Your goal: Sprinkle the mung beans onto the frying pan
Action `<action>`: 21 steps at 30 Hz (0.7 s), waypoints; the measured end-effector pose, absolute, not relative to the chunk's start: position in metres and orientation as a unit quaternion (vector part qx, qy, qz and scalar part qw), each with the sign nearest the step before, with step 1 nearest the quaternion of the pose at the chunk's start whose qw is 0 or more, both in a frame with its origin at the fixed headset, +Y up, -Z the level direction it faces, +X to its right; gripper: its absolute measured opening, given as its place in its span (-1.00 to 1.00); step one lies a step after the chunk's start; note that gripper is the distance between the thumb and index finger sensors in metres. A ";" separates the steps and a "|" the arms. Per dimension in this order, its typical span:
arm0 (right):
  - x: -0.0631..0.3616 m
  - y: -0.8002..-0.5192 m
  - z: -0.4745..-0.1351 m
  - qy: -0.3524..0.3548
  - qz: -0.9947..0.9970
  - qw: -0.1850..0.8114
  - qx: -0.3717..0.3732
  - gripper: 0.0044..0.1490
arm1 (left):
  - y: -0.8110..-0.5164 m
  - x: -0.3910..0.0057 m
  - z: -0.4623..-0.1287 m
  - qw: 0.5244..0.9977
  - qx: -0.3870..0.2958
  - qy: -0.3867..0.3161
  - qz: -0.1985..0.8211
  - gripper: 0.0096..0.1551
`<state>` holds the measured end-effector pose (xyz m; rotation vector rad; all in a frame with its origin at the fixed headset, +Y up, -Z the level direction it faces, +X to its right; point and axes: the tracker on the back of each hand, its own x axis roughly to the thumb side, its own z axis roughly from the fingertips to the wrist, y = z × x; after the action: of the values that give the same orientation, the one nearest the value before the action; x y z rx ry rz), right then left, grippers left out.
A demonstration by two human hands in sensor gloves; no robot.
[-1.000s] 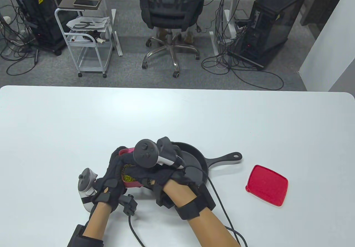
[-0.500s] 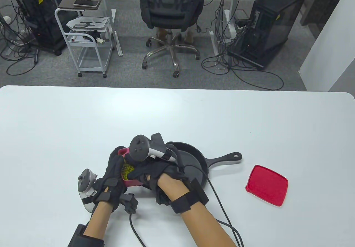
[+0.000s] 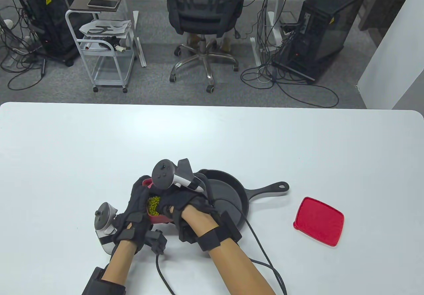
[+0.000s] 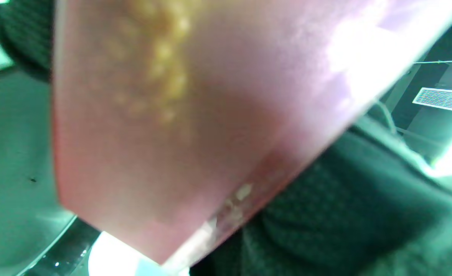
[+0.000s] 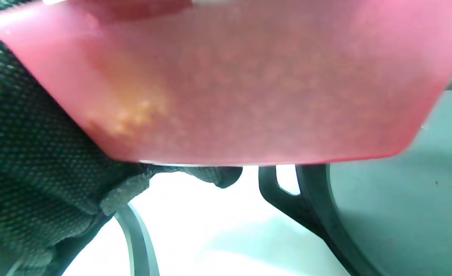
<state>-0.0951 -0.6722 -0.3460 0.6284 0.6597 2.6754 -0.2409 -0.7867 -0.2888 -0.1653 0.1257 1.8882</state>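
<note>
A red container (image 3: pixel 159 219) of green mung beans (image 3: pixel 153 205) sits in my left hand (image 3: pixel 134 214), which grips its left side at the left edge of the black frying pan (image 3: pixel 228 195). My right hand (image 3: pixel 180 204) lies over the container's open top with its fingers down among the beans; the back of the hand hides them. The container fills the left wrist view (image 4: pixel 172 115) and the right wrist view (image 5: pixel 249 84), with beans showing through its wall. The pan's floor (image 5: pixel 383 214) shows below it and looks bare.
The container's red lid (image 3: pixel 318 221) lies flat to the right of the pan. The pan's handle (image 3: pixel 268 189) points right toward the lid. Glove cables (image 3: pixel 265 252) trail to the near edge. The white table (image 3: pixel 212 132) stretches away behind the pan.
My right hand has slid left off the pan and settled over the container, its fingers going down into the beans. The left hand and container have barely moved.
</note>
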 end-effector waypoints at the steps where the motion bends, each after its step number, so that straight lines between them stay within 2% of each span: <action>1: -0.095 -0.673 -0.348 0.221 0.937 0.163 0.217 -0.39 | -0.787 -0.241 -0.289 0.577 -0.072 0.055 0.812 -0.18; 7: -0.091 -0.674 -0.355 0.212 0.936 0.183 0.215 -0.49 | -0.787 -0.240 -0.290 0.583 -0.076 0.058 0.806 -0.18; 21: -0.038 -0.642 -0.374 0.161 0.932 0.277 0.171 -0.52 | -0.787 -0.240 -0.291 0.578 -0.088 0.066 0.809 -0.18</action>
<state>-0.0382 -0.6418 -0.3736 0.4588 0.4331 2.5010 -0.2404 -0.7872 -0.2914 -0.2056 0.1550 1.8923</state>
